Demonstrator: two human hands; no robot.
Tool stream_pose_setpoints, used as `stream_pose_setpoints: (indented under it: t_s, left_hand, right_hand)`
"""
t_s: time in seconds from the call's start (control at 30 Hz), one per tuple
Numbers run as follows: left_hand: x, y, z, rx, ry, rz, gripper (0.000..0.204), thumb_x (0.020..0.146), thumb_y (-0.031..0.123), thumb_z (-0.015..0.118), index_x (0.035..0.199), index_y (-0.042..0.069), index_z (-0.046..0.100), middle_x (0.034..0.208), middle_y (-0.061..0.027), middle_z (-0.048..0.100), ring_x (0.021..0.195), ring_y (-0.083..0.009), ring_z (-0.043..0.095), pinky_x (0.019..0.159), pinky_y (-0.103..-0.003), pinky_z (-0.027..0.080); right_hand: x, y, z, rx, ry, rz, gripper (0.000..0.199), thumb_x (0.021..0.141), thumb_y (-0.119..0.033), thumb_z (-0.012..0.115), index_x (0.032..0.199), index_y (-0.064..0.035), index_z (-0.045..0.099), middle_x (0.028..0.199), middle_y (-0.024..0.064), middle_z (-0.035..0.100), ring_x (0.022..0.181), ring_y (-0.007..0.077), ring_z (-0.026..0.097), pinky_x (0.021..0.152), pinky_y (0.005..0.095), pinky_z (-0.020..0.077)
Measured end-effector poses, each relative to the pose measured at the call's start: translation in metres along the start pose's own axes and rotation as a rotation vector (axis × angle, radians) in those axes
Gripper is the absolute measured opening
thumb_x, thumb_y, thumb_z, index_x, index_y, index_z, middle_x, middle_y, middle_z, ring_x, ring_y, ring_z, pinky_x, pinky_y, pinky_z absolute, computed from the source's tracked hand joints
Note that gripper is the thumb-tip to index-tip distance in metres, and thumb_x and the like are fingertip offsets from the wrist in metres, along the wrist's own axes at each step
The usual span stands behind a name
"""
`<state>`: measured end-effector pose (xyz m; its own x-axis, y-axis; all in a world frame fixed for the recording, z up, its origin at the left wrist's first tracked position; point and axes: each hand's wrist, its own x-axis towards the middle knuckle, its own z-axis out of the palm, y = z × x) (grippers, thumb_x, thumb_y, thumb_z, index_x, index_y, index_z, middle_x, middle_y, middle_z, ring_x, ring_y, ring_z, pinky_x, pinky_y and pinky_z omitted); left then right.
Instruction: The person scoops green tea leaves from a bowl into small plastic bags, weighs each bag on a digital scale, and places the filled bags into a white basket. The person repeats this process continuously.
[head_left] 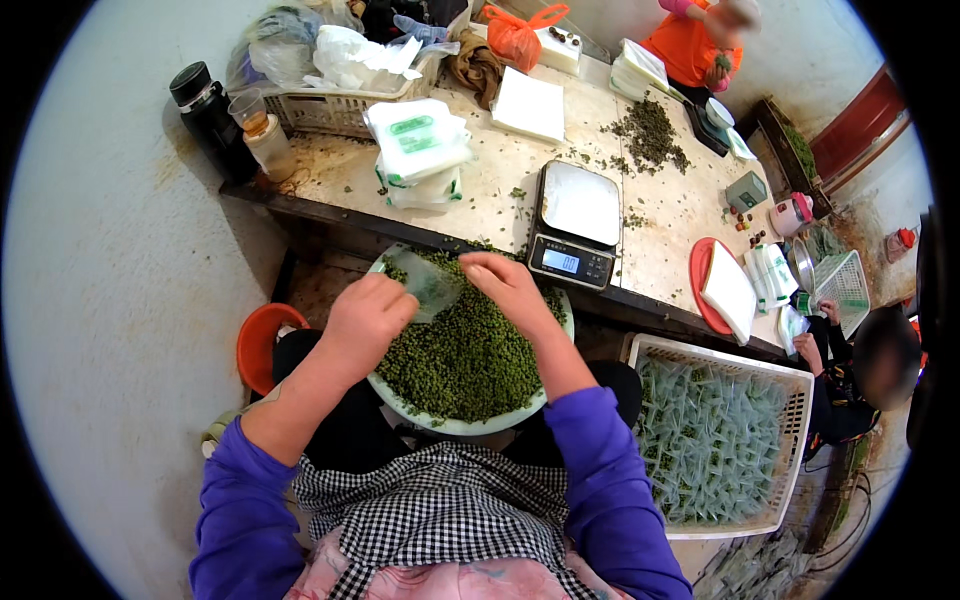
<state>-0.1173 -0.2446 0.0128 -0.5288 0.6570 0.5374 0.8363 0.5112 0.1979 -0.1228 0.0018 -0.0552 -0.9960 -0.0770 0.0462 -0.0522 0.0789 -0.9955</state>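
A wide pale-green basin (463, 428) sits at my lap, heaped with small green peppercorn-like berries (455, 365). Over its far left part, a clear plastic bag (428, 287) stretches between my hands. My left hand (372, 312) is closed, pinching the bag's near left side. Fingers bent together, my right hand (508, 288) meets the bag's right edge; its fingertips are partly hidden. Just beyond the basin, on the table, stands a digital scale (580, 215) with a bare metal pan. Stacked white and green printed bags (418, 145) lie to its left.
At my right is a cream crate (800, 440) of filled clear bags (710, 440). An orange bucket (262, 345) stands left. The table (500, 165) carries a black thermos (210, 120), a basket (325, 112) and loose dark berries (650, 135). Two other people sit at the far right and right.
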Motion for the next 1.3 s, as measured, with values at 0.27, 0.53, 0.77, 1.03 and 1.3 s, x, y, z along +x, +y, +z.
stream_pose_setpoints:
  t_s: [0.27,0.53,0.77,1.03,1.3]
  left_hand:
    - [-0.022,0.008,0.014,-0.219,0.311,-0.480,0.016,0.073,-0.009,0.068,0.080,0.001,0.057,0.106,-0.0131,0.056,0.082,-0.0260,0.063,0.067,-0.033,0.053]
    - [-0.026,0.030,0.035,-0.406,0.396,-0.501,0.017,0.076,-0.009,0.070,0.086,0.002,0.061,0.111,-0.0113,0.058,0.080,-0.0186,0.066,0.066,-0.030,0.055]
    - [-0.016,0.046,0.041,-0.524,0.374,-0.543,0.017,0.080,-0.005,0.071,0.095,0.001,0.064,0.121,-0.0123,0.059,0.088,-0.0145,0.067,0.075,-0.028,0.057]
    - [-0.014,0.045,0.055,-0.484,0.360,-0.453,0.023,0.079,-0.006,0.071,0.099,0.001,0.060,0.122,-0.0169,0.059,0.082,-0.0177,0.069,0.067,-0.029,0.059]
    - [-0.005,0.055,0.076,-0.471,0.225,-0.381,0.021,0.079,-0.007,0.070,0.098,0.000,0.062,0.125,-0.0205,0.059,0.081,-0.0163,0.068,0.065,-0.029,0.057]
  right_hand:
    - [-0.018,0.029,0.040,-1.041,0.048,-0.257,0.034,0.079,-0.033,0.073,0.108,-0.0153,0.067,0.110,0.0050,0.059,0.106,0.0268,0.052,0.091,0.0427,0.0386]
    - [-0.098,0.036,0.001,-0.966,0.098,-0.215,0.041,0.077,-0.025,0.076,0.112,-0.0117,0.063,0.119,0.0101,0.056,0.114,0.0308,0.050,0.097,0.0456,0.0375]
    - [-0.069,0.057,0.010,-1.053,0.247,-0.213,0.052,0.069,-0.016,0.078,0.117,-0.0127,0.060,0.116,0.0097,0.056,0.105,0.0320,0.056,0.085,0.0446,0.0465]
    - [-0.033,0.063,-0.014,0.194,0.464,0.113,0.027,0.083,-0.007,0.069,0.109,-0.0061,0.062,0.091,0.0051,0.065,0.067,0.0172,0.064,0.057,0.0323,0.0495]
    - [-0.046,-0.057,-0.003,0.780,0.577,-0.037,0.039,0.083,-0.012,0.067,0.118,-0.0102,0.049,0.090,0.0059,0.061,0.069,0.0188,0.063,0.053,0.0337,0.0512]
